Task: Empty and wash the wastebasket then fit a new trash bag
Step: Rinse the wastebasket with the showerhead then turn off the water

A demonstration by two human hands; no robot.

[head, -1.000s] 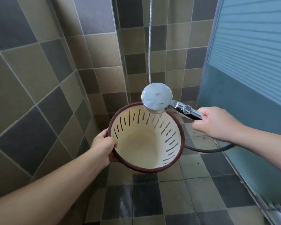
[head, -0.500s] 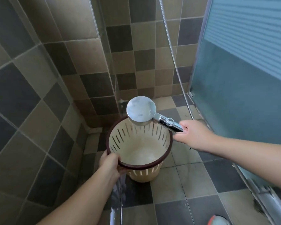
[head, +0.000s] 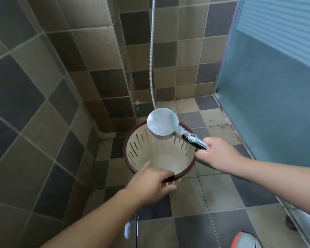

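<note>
A cream slotted wastebasket (head: 168, 158) with a dark red rim stands upright, low over the tiled floor in the shower corner, with nothing inside it. My left hand (head: 150, 183) holds its near rim, blurred, with one finger sticking out to the left. My right hand (head: 217, 153) grips the chrome handle of a round shower head (head: 162, 123), which hovers face down over the basket's far rim. Its metal hose (head: 152, 51) runs up the back wall. I see no water spray.
A clear glass partition (head: 118, 51) meets the floor just left of the basket, with a metal fitting (head: 128, 228) at its near end. A frosted blue door (head: 267, 86) and its track close off the right side. A shoe (head: 243, 240) shows at the bottom right.
The basket has gone from tilted toward me at waist height down to upright near the floor. My left hand shifted from its left rim to its near rim. The shower head stayed over it.
</note>
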